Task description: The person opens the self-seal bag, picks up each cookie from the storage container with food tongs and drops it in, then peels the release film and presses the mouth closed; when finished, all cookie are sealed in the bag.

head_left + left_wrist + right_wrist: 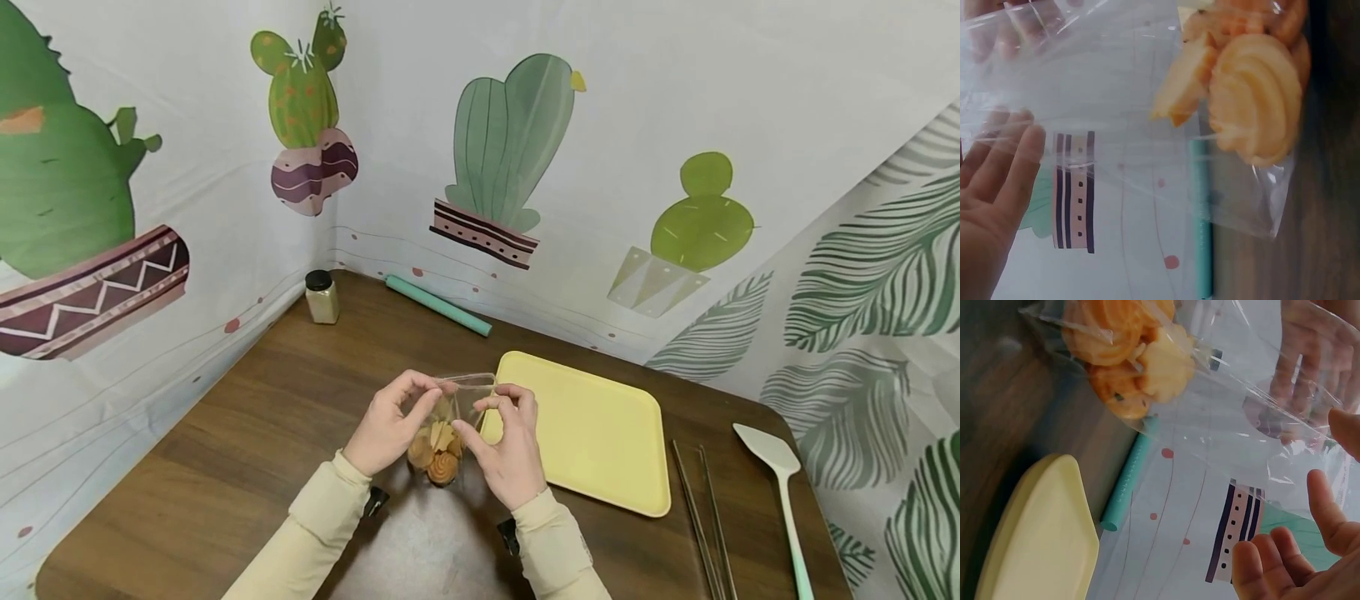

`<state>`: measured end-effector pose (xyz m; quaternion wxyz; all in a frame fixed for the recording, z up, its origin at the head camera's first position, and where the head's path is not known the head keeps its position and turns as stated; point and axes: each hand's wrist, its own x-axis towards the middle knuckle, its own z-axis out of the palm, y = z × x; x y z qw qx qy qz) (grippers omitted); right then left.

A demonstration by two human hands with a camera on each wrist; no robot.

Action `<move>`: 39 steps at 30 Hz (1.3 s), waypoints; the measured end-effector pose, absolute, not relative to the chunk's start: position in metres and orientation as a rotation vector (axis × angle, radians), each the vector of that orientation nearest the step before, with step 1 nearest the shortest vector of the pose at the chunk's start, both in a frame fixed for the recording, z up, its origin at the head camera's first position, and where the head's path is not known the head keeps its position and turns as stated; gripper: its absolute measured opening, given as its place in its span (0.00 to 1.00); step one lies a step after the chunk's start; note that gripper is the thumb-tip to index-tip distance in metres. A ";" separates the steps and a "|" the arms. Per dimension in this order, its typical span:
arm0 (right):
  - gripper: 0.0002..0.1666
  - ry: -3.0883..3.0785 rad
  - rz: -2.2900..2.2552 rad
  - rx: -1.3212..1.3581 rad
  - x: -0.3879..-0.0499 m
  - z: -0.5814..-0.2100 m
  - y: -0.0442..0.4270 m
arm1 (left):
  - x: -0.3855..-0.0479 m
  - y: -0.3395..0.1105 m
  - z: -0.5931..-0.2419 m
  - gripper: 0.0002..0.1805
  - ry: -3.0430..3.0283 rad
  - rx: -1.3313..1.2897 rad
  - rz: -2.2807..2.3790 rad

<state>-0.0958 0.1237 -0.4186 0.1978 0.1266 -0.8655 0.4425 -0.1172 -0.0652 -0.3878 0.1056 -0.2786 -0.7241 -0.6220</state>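
Observation:
A clear plastic bag (471, 400) with several golden-brown cookies (442, 468) in its bottom hangs between both hands. With thumb and fingertips, my left hand (392, 423) pinches the left side of its mouth. On the other side, my right hand (512, 446) holds the bag near the top, thumb and forefinger at the film. Swirled cookies (1257, 100) show through the film in the left wrist view, and others (1163, 362) in the right wrist view. The last fingers of both hands stand off the bag.
A yellow tray (600, 433) lies right of the bag on the wooden table (247, 433). Metal tongs (701, 517) and a white spatula (772, 454) lie farther right. A black-lidded jar (322, 298) and a teal roll (438, 306) are at the back.

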 end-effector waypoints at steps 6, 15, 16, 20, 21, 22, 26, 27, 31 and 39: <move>0.15 -2.393 1.198 0.395 -0.097 -0.418 0.120 | -0.116 -0.065 -0.387 0.02 -2.102 -0.876 -1.944; 0.02 -2.272 1.263 0.430 -0.099 -0.416 0.127 | -0.120 -0.070 -0.389 0.03 -2.009 -0.901 -1.990; 0.02 -2.266 1.310 0.413 -0.099 -0.416 0.129 | -0.122 -0.073 -0.391 0.03 -2.007 -0.878 -1.991; 0.02 -2.235 1.512 0.318 -0.098 -0.413 0.140 | -0.130 -0.082 -0.397 0.04 -1.968 -0.801 -1.993; 0.03 -2.226 1.552 0.302 -0.098 -0.412 0.142 | -0.132 -0.085 -0.398 0.04 -1.953 -0.786 -1.995; 0.04 -2.217 1.584 0.296 -0.098 -0.410 0.144 | -0.133 -0.087 -0.399 0.04 -1.933 -0.782 -1.998; 0.06 -2.205 1.660 0.304 -0.094 -0.398 0.146 | -0.137 -0.091 -0.399 0.04 -1.887 -0.790 -2.006; 0.06 -2.209 1.670 0.304 -0.093 -0.394 0.145 | -0.137 -0.092 -0.400 0.04 -1.893 -0.785 -2.005; 0.08 -2.287 1.694 0.223 -0.088 -0.382 0.140 | -0.137 -0.094 -0.406 0.06 -1.963 -0.711 -2.035; 0.14 -2.372 1.686 0.076 -0.094 -0.388 0.139 | -0.140 -0.096 -0.417 0.12 -2.068 -0.553 -2.195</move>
